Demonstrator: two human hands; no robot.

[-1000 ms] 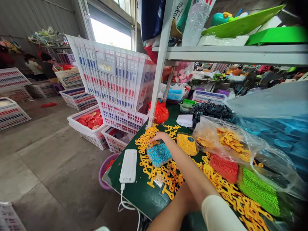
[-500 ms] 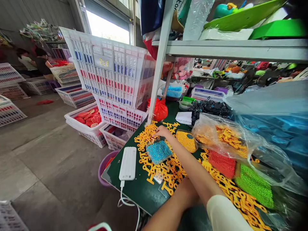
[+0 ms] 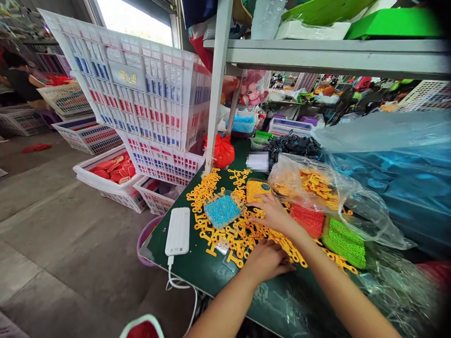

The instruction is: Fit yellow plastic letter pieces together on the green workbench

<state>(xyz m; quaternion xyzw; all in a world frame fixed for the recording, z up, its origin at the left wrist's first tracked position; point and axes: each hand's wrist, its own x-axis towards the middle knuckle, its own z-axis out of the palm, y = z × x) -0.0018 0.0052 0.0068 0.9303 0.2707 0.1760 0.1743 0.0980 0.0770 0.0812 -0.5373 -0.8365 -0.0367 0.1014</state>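
Green bench (image 3: 197, 272): right hand (image 3: 269, 212), open, is now resting on yellow pieces (image 3: 243, 234), withdrawn from twelve o'clock; left hand (image 3: 265, 261) is lying curled.

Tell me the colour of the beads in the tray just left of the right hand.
Blue, a light turquoise shade: the bead tray in the head view.

A blurred patch hides the white paper (image 3: 257, 161) on the table.

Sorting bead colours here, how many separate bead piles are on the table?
4: blue beads left, yellow beads behind the right hand, red beads and green beads right. The plastic bag may hide more.
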